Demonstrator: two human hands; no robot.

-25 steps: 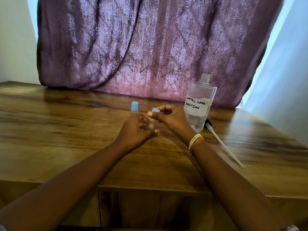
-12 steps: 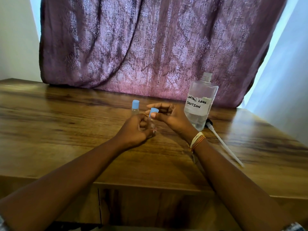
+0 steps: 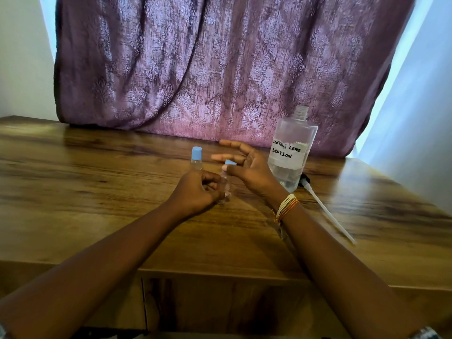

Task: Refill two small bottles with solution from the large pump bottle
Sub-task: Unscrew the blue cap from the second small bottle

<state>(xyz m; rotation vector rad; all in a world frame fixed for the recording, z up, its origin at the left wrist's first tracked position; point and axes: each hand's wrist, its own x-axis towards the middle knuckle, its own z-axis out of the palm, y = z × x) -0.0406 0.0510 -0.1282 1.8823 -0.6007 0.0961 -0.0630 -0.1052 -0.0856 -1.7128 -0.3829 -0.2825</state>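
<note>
Now the left hand [image 3: 197, 193] grasps the small bottle [image 3: 224, 184] while the right hand [image 3: 252, 171], fingers splayed, touches its blue cap [image 3: 230, 162].

A wooden surface [image 3: 97, 192] with dark, streaky grain has a smooth, lightly glossy finish that catches the light. Behind it hangs a mauve cloth curtain [image 3: 195, 69] with a woven damask pattern and a faint sheen. The large bottle [image 3: 293, 133] is clear, smooth plastic with a matt white paper label [image 3: 287, 151]. The standing small bottle [image 3: 196, 165] is clear and glossy under a matt blue plastic cap [image 3: 197, 152]; the held small bottle [image 3: 224, 183] is clear too. The pump tube [image 3: 327, 214] is white plastic. Thread bands [image 3: 286, 206] wrap one wrist.
</note>
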